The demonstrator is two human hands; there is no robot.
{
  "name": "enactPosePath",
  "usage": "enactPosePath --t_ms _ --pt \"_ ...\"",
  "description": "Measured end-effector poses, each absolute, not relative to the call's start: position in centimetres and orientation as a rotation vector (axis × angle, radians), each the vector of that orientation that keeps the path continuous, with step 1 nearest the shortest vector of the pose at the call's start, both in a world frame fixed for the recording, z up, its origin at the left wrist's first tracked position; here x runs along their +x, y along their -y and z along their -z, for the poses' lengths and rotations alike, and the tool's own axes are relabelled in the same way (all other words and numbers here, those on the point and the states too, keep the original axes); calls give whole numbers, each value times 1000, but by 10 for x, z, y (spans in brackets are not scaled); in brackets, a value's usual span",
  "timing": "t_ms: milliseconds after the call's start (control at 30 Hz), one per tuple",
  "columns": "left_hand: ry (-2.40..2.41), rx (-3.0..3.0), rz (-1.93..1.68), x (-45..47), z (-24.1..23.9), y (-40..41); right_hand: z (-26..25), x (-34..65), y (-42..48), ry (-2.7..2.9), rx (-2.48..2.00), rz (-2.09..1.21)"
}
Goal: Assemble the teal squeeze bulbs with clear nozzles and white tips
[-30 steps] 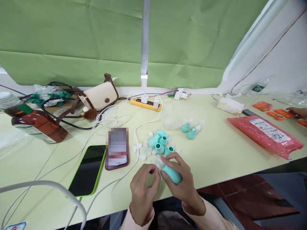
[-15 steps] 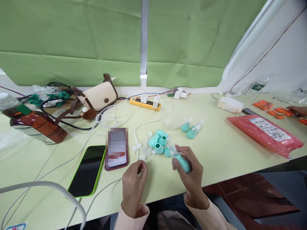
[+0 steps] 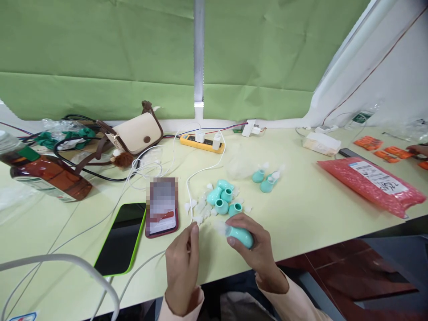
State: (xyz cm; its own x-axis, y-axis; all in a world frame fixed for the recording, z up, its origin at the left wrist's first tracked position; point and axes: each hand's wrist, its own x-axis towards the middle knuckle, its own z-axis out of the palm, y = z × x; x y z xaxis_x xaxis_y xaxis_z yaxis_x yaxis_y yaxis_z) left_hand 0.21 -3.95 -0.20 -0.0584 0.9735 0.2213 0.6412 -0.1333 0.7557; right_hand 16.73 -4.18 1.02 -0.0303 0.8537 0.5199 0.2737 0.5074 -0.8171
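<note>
My right hand (image 3: 256,249) is wrapped round a teal bulb-shaped piece (image 3: 241,235) with a clear tip pointing left. My left hand (image 3: 183,263) hovers beside it, fingers pinched near the small clear plastic tips (image 3: 199,209) scattered on the table; whether it holds one I cannot tell. Just beyond both hands lies a cluster of teal bulbs (image 3: 222,197) with open mouths. Two more teal bulbs with clear tips fitted (image 3: 266,178) lie further back right.
A red-cased phone (image 3: 162,206) and a green-cased phone (image 3: 121,236) lie left. White cables, a yellow power strip (image 3: 202,144), a beige handbag (image 3: 135,133) and a tea bottle (image 3: 45,171) sit behind. A red bubble mailer (image 3: 371,182) lies right, another person's hand (image 3: 419,150) at far right.
My right hand has tipped the teal bulb from upright to lying sideways, tip to the left. My left hand has stayed near the clear tips, fingers still pinched.
</note>
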Motion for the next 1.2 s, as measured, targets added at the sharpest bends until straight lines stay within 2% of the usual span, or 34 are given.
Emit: enactPosePath --t_ms 67,200,333,500,767,867,967,1100,1200 --pt "-1442 1586 -1132 7 -8 45 -11 162 43 1644 -928 -609" --pt "-1045 1135 -1036 19 -12 44 -14 155 45 1707 -877 -700" --pt "-966 971 -1034 26 -6 40 -11 154 45 1555 -866 -919" --pt "-889 796 -1023 34 -5 43 -10 156 44 1225 -758 -1410" --pt "-745 632 -888 37 -17 43 2 159 39 784 -545 -1740" --pt "-813 704 -1035 24 -22 45 -6 171 39 669 -558 -1654" --pt "-1177 1240 -1261 12 -23 48 -25 198 39 798 -666 -1383" --pt "-1565 2044 -922 9 -10 42 -38 236 24 926 -941 -972" --pt "-1704 2343 -635 16 6 33 -25 249 1 1188 -1271 -573"
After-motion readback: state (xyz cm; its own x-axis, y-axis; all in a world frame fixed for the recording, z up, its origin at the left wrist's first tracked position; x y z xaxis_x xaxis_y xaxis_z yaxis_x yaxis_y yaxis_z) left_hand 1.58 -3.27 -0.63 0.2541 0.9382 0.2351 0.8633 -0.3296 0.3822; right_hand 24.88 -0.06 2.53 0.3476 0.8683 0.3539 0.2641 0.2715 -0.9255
